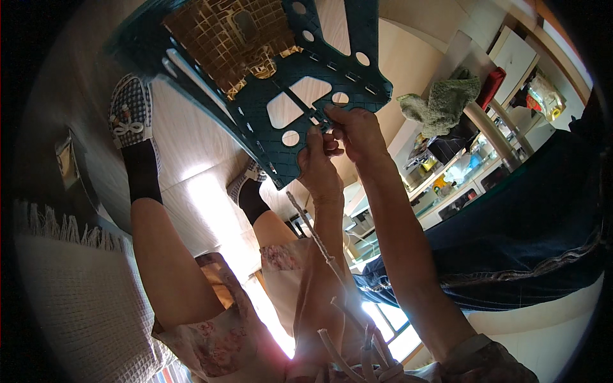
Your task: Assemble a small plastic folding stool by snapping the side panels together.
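Note:
A dark green plastic folding stool (281, 131) is held up in front of me, its gridded brown underside (223, 45) showing at the top. Its leg panel has round and larger cut-outs. My left hand (317, 167) is closed on the panel's near edge, with the thumb up against the plastic. Right beside it, my right hand (363, 133) pinches the same edge near a small slot, its thumb lying on top. The fingers behind the panel are partly hidden.
My legs (169, 268) and checked shoes (131, 112) are at left, over a pale floor (185, 147). A fringed white cloth (76, 274) hangs at far left. Dark blue denim (511, 236) fills the right. Beyond it are a green towel (444, 102) and cluttered shelves (460, 172).

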Available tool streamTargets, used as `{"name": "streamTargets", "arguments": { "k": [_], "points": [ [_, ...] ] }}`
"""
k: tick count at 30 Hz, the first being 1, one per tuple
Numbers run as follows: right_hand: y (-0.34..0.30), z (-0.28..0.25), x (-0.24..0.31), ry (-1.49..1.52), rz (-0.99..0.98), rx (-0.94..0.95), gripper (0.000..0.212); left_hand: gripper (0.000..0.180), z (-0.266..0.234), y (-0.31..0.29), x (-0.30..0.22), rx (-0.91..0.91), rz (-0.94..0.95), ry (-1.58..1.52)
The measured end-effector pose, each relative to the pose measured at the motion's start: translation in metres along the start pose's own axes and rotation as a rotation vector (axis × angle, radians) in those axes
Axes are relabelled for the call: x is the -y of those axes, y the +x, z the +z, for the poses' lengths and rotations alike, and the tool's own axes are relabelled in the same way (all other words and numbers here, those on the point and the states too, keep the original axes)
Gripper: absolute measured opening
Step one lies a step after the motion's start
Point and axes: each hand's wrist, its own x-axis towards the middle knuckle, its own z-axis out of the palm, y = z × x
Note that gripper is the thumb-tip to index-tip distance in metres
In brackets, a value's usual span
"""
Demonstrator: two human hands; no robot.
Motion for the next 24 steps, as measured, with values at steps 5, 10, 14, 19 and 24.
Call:
{"name": "streamTargets", "arguments": {
  "k": [5, 10, 14, 19, 24],
  "points": [
    [0.001, 0.0, 0.001, 0.034, -0.007, 0.021, 0.012, 0.027, 0.006, -0.002, -0.008, -0.04, 0.006, 0.048],
    [-0.002, 0.008, -0.002, -0.04, -0.052, -0.027, 0.013, 0.028, -0.01, 0.01, -0.001, -0.041, 0.04, 0.105],
    [-0.004, 0.006, -0.004, -0.105, -0.064, -0.065, 0.016, 0.029, -0.003, 0.002, -0.002, -0.079, 0.046, 0.153],
    [-0.002, -0.006, -0.008, -0.152, -0.081, -0.097, 0.017, 0.03, -0.002, 0.001, 0.01, 0.015, 0.078, 0.183],
    [-0.002, 0.008, -0.011, -0.133, -0.116, -0.037, 0.018, 0.031, -0.007, 0.004, -0.005, -0.018, 0.084, 0.222]
  ]
}}
